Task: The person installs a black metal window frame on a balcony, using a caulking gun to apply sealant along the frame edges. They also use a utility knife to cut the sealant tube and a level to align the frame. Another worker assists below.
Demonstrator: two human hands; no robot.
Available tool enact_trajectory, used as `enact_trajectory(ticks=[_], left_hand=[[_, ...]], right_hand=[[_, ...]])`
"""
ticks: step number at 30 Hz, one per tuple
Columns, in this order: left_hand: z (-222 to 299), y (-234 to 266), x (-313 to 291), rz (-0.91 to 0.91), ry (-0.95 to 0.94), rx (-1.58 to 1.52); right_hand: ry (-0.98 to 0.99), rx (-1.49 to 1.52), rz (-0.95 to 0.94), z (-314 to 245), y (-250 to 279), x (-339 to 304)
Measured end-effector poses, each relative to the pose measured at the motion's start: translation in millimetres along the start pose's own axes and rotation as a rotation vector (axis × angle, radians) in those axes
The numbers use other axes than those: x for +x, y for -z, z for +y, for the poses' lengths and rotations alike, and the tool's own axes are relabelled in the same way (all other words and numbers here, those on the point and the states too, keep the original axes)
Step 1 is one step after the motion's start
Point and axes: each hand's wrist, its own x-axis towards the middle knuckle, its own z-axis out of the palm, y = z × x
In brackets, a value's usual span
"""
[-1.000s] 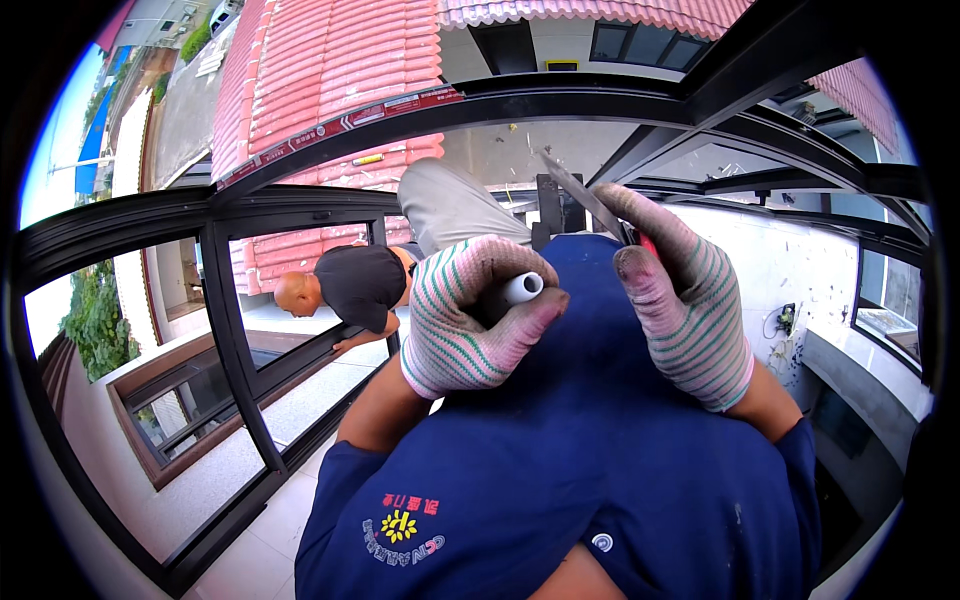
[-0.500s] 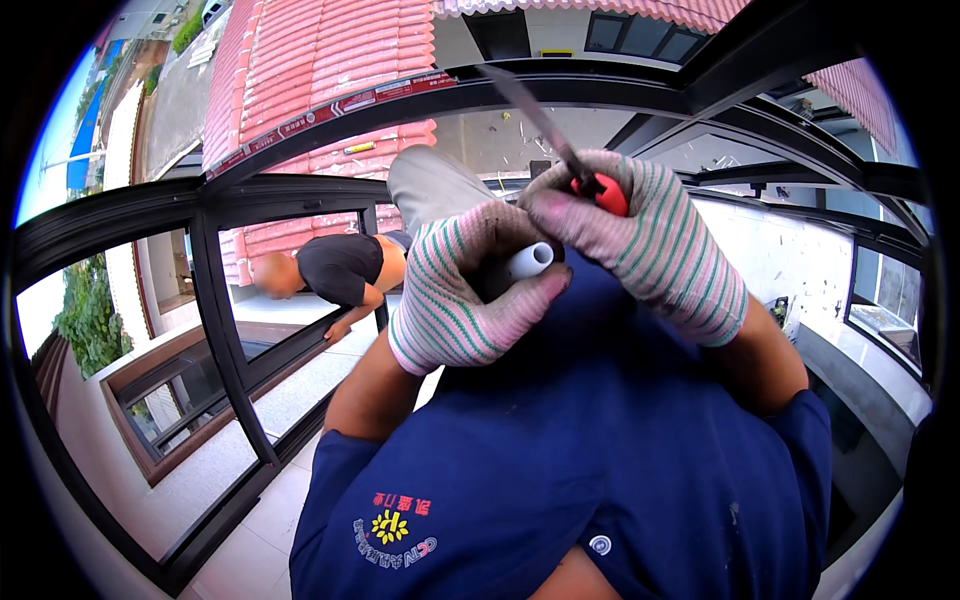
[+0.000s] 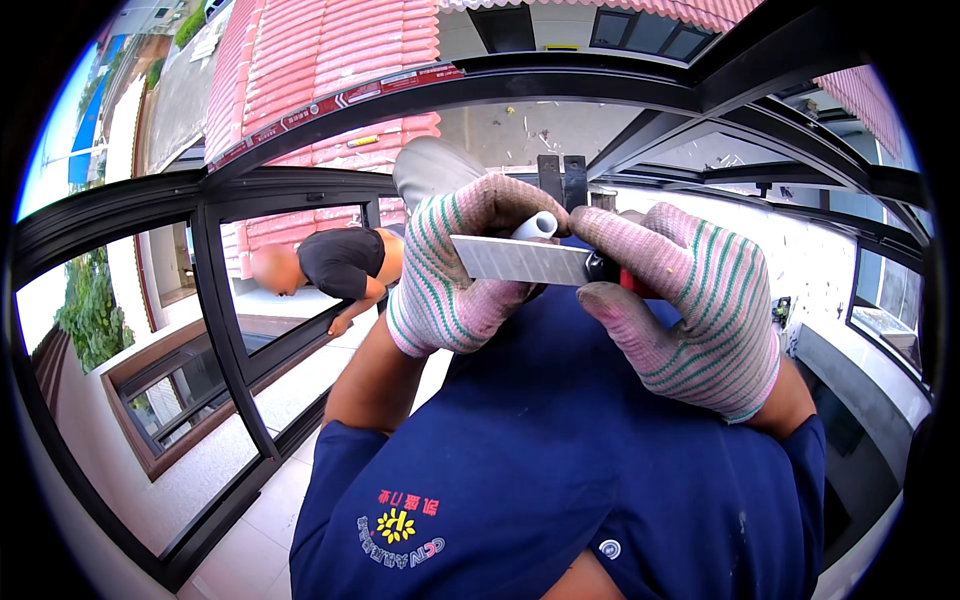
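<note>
My left hand (image 3: 445, 265), in a striped knit work glove, is closed around a white hollow tube (image 3: 539, 226) whose open end sticks up past the fingers. A utility knife (image 3: 515, 261) with a wide, segmented blade and a red handle is gripped in my right hand (image 3: 690, 310), gloved the same way. The blade lies crosswise just below the tube's open end and in front of the left fingers. Whether its edge touches the tube I cannot tell. Most of the tube is hidden inside the left glove.
Black metal framing (image 3: 380, 105) crosses in front of and around me. On the left, a person in a dark shirt (image 3: 342, 265) bends over beyond a black window frame (image 3: 215, 300). Red roof tiles (image 3: 330, 45) lie past the frame. Two dark flat pieces (image 3: 562, 182) show beyond my hands.
My right hand has come down and turned the knife from pointing up and away to lying level across the tube. The left hand still holds the tube, shifted slightly upward.
</note>
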Motion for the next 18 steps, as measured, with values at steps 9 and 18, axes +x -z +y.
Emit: enact_trajectory(ticks=[9,18], left_hand=[[3.6,-3.4,-2.7,0.017,0.001,0.003],[1.1,-1.8,-3.9,0.003,-0.020,0.025]], right_hand=[[0.006,-0.060,0.031,-0.2,-4.5,-0.4],[-0.009,-0.070,-0.006,-2.9,-4.1,0.0]])
